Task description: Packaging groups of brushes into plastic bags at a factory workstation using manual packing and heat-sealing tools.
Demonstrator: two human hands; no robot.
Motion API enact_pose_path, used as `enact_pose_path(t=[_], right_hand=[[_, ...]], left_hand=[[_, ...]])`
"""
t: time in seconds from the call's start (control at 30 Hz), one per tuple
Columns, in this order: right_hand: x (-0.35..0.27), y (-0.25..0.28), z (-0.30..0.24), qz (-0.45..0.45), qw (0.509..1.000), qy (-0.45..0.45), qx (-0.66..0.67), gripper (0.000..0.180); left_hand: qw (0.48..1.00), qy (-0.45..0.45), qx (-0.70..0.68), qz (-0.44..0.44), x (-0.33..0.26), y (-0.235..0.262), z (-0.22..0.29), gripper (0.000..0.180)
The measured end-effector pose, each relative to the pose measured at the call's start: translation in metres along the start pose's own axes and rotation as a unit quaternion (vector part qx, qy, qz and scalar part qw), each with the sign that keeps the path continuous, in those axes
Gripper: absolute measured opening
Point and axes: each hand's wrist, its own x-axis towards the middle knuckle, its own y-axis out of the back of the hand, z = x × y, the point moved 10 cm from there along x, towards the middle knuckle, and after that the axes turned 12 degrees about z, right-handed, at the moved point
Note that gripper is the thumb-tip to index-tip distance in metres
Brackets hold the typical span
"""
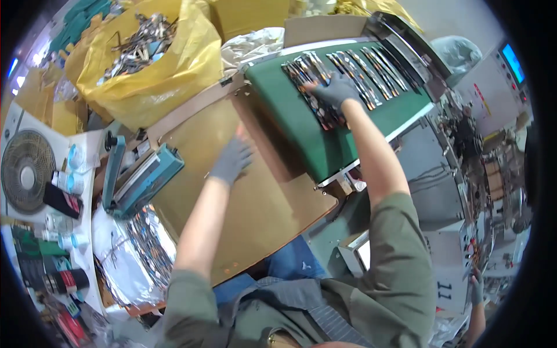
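Observation:
My right hand [337, 93], in a grey glove with bare fingertips, reaches over a green conveyor belt [325, 158]. Its fingers are stretched out onto a row of slim, shiny packs [310, 87] of dark, thin pieces with orange ends; what the pieces are is too small to tell. More such packs [362, 75] lie side by side along the belt, to the right of the hand. My left hand [232, 159], gloved alike, hovers over a brown board-topped table [255, 214]. Its fingers are apart and slightly blurred, with nothing visible in them.
A yellow bag [191, 69] full of loose thin pieces stands at the far left. Beside the table are a blue-green bag sealer [145, 180], packs in clear plastic [145, 243] and a fan [28, 171]. A machine hood [400, 43] spans the belt's far end. Another person's hand [476, 284] shows at lower right.

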Motion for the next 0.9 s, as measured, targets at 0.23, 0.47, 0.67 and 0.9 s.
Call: enact_pose_path(t=[0.23, 0.47, 0.67, 0.9], right_hand=[[-0.152, -0.057, -0.145, -0.203, 0.902, 0.11, 0.365, 0.057], [-0.271, -0.164, -0.209, -0.45, 0.684, -0.051, 0.572, 0.043], [-0.243, -0.159, -0.145, -0.232, 0.823, -0.014, 0.519, 0.043], [-0.275, -0.131, -0.068, -0.237, 0.822, -0.091, 0.51, 0.035]], left_hand=[[0.964, -0.061, -0.258, -0.034, -0.032, -0.054, 0.035, 0.043], [0.96, -0.128, 0.094, 0.229, -0.073, 0.174, -0.014, 0.064], [0.758, -0.22, 0.397, 0.468, -0.158, 0.275, 0.0, 0.06], [0.757, -0.265, 0.464, 0.376, -0.13, 0.313, -0.005, 0.052]])
